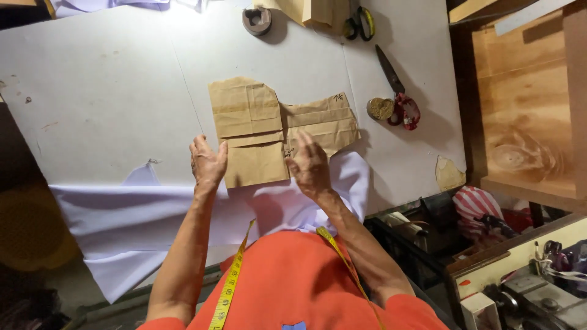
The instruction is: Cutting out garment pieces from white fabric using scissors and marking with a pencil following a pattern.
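Head view is showing us standing at a white table (pixel 110 85), and we are taking the brown paper pattern (pixel 278 131) in its middle as our landmark. Well to the left of the pattern, pale lilac cloth (pixel 122 217) is draping over the near edge of the table. Just left of the pattern's near corner, our left hand (pixel 208 164) is lying flat, fingers apart and gripping nothing, its thumb side touching the paper's left edge. The pattern itself is lying flat on the table, creased into folds, its long axis running across us from left to right. Its taller, rounded part is sitting at the left and pointing away from us, while the shorter part is reaching to the right. Its near edge is overlapping the cloth. On the near right part of the pattern, our right hand (pixel 310 165) is pressing down with fingers spread and open, holding nothing closed in it. A yellow tape measure (pixel 229 287) is hanging round our neck, nearer to us than the pattern. Beyond the pattern, at the far edge of the table, a grey tape roll (pixel 257 20) is lying. To the right of the pattern, red-handled shears (pixel 397 91) are resting beside a small round brass weight (pixel 380 109), blade pointing away from us.
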